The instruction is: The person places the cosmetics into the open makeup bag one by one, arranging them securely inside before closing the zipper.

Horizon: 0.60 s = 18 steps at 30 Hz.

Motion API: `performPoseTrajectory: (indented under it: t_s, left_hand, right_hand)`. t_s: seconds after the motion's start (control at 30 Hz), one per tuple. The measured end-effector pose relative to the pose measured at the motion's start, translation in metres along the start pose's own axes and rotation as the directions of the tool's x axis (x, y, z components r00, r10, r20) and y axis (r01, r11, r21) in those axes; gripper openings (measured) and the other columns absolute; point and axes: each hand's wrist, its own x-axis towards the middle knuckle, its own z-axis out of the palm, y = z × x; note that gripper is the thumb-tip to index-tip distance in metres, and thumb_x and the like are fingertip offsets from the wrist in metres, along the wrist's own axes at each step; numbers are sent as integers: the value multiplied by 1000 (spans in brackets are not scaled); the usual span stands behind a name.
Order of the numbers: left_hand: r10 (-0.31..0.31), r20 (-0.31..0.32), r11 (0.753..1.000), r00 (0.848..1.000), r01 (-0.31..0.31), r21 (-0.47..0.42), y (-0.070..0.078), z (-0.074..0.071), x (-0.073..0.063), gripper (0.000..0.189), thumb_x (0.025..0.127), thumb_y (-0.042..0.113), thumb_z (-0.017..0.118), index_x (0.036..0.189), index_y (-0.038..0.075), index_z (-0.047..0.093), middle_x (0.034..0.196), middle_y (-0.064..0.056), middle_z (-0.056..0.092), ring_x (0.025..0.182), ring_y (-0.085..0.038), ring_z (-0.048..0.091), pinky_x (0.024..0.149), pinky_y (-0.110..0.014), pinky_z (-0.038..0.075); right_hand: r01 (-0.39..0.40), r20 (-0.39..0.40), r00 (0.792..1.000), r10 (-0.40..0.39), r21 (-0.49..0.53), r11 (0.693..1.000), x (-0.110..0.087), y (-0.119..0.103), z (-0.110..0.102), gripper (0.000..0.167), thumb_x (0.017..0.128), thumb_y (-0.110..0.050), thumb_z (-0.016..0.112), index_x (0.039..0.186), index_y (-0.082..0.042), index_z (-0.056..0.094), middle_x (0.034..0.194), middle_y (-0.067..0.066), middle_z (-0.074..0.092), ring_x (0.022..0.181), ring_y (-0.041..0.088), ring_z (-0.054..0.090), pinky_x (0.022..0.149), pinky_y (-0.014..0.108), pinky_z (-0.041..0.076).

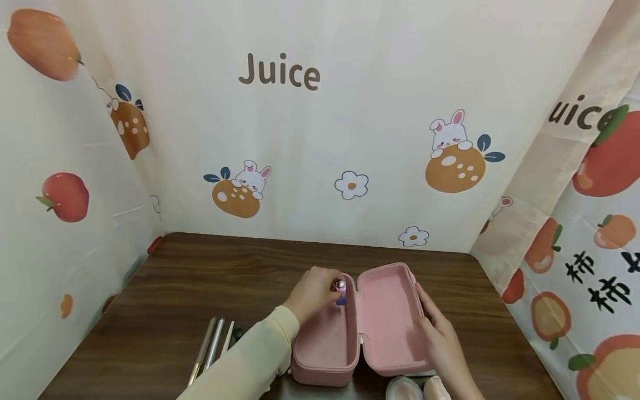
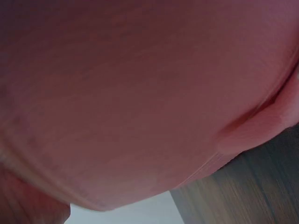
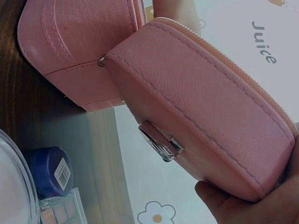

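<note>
A pink zippered cosmetic case (image 1: 325, 360) stands on the table with its lid (image 1: 390, 319) folded out to the right. My left hand (image 1: 315, 291) reaches over the far end of the base and pinches a small pink and blue item with a shiny round top (image 1: 341, 286); its kind is too small to tell. Pink lining (image 2: 140, 107) fills most of the left wrist view. With my right hand (image 1: 442, 336) I hold the lid by its right edge, fingers behind it. From outside, the right wrist view shows the tilted lid (image 3: 201, 102) and its silver-trimmed tab (image 3: 159, 141).
Several slim sticks (image 1: 212, 341) lie left of the case on the brown wooden table (image 1: 240, 266). Nearer the right arm are a round clear container (image 1: 402, 389), a blue jar (image 3: 49, 171) and a small palette (image 3: 64, 210). Printed curtains (image 1: 300, 128) enclose the table.
</note>
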Motion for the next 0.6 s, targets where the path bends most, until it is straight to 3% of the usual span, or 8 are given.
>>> performPoseTrajectory:
  t_s: [0.13, 0.2, 0.4, 0.53, 0.6]
  left_hand:
    - [18, -18, 993, 1000, -16, 113, 0, 9, 1, 12, 80, 20, 80, 80, 21, 68, 70, 15, 63, 63, -2, 53, 74, -33, 50]
    - [36, -20, 990, 999, -33, 134, -1, 14, 1, 15, 79, 19, 81, 77, 21, 66, 70, 15, 62, 64, -2, 53, 74, -33, 50]
    - [56, -28, 992, 998, -53, 114, -7, 22, 2, 14, 77, 14, 82, 77, 18, 68, 74, 11, 64, 67, -2, 52, 67, -23, 48]
    - [31, -30, 991, 999, -27, 133, -11, 25, 3, 17, 78, 18, 82, 74, 21, 66, 70, 15, 61, 64, -2, 52, 82, -34, 50]
    - [15, -28, 991, 999, -12, 132, -12, 25, 4, 17, 78, 18, 81, 74, 23, 65, 67, 16, 59, 62, -3, 51, 87, -41, 48]
  right_hand:
    - [3, -13, 1000, -3, -10, 1000, -1, 0, 1, 54, 104, -14, 43, 156, -22, 28, 160, 8, 29, 124, -10, 37, 85, 9, 38]
    - [-2, -16, 1000, 2, -14, 1000, -1, -1, 2, 55, 104, -14, 43, 156, -22, 28, 160, 7, 28, 122, -12, 38, 86, 11, 39]
    - [-3, -15, 1000, 3, -6, 1000, -2, -3, 4, 55, 104, -12, 43, 156, -22, 28, 160, 8, 27, 136, 19, 37, 86, 13, 40]
    - [3, -22, 1000, -3, -17, 1000, -3, -4, 4, 55, 104, -12, 43, 156, -21, 29, 160, 7, 28, 131, 4, 38, 87, 13, 40]
    - [1, -29, 1000, -2, -26, 1000, -3, -4, 4, 55, 104, -12, 43, 156, -22, 29, 160, 7, 29, 129, 3, 39, 86, 14, 40]
